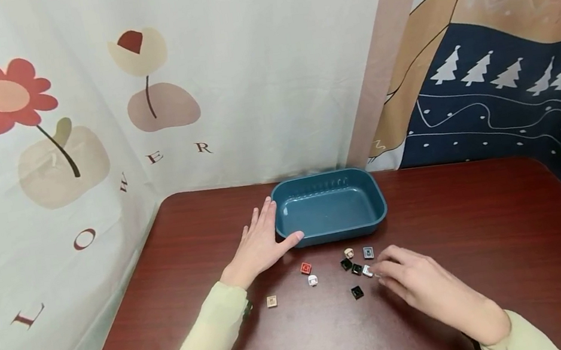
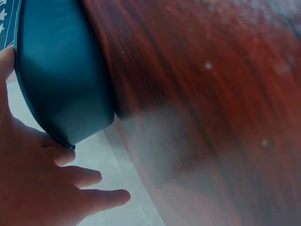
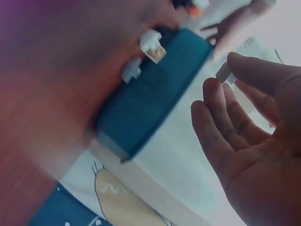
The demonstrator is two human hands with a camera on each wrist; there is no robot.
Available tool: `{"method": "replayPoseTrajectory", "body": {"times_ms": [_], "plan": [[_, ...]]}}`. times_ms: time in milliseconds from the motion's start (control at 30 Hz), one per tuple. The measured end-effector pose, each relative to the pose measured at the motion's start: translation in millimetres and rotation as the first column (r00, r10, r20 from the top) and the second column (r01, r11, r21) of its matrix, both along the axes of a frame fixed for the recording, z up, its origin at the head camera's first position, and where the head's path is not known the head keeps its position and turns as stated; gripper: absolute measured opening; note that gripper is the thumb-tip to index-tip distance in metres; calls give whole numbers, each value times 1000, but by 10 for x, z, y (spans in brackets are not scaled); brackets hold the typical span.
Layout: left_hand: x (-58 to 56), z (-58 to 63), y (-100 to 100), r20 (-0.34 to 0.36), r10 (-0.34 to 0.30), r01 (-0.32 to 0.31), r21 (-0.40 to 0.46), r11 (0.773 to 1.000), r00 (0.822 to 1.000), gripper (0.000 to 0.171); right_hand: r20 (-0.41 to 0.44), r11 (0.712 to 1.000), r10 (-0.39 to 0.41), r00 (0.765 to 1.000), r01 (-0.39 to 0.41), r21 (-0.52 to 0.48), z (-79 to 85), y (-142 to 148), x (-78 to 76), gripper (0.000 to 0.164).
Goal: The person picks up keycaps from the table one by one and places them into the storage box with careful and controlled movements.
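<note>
My left hand (image 1: 260, 244) rests at the left end of a teal plastic bin (image 1: 333, 236), fingers spread and fairly straight along its rim, thumb at the near corner. In the left wrist view the bin (image 2: 66, 70) slants past the fingers. Thumb and forefinger of my right hand (image 1: 418, 275) pinch a small white keycap (image 1: 367, 271), which shows as pale grey (image 3: 225, 73) in the right wrist view. Beside those fingertips lie black keycaps (image 1: 357, 269), a blue-grey keycap (image 1: 368, 252) and a beige one (image 1: 349, 253).
Further left on the brown table (image 1: 191, 230) are a red keycap (image 1: 306, 268), a white one (image 1: 313, 280) and a tan one (image 1: 271, 301). Another black keycap (image 1: 357, 292) lies nearer the front. Printed curtains (image 1: 264, 68) hang behind the table.
</note>
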State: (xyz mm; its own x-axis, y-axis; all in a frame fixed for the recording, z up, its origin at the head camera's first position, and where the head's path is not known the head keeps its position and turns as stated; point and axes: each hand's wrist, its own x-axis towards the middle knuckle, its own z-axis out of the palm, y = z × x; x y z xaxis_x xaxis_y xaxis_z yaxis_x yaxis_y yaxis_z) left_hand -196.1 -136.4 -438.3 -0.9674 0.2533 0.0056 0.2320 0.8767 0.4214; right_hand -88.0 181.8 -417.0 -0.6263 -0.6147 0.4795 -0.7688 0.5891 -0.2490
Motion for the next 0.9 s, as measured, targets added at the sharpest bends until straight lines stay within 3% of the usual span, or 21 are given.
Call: {"method": "replayPoseTrajectory", "body": {"times_ms": [233,433,900], "plan": [[-5,-4,-5,2,-6,6,-1,1000,1000,111,-34,996,-65,997,63,-68,165,22,-176,16],[-5,-16,-12,5,-3,3,5,1000,1000,112,-61,991,-109,992,103,-89,264,-9,-319,32],[6,9,5,22,0,0,10,1000,1000,106,-49,981,-157,986,151,-120,304,-170,-594,29]]}}
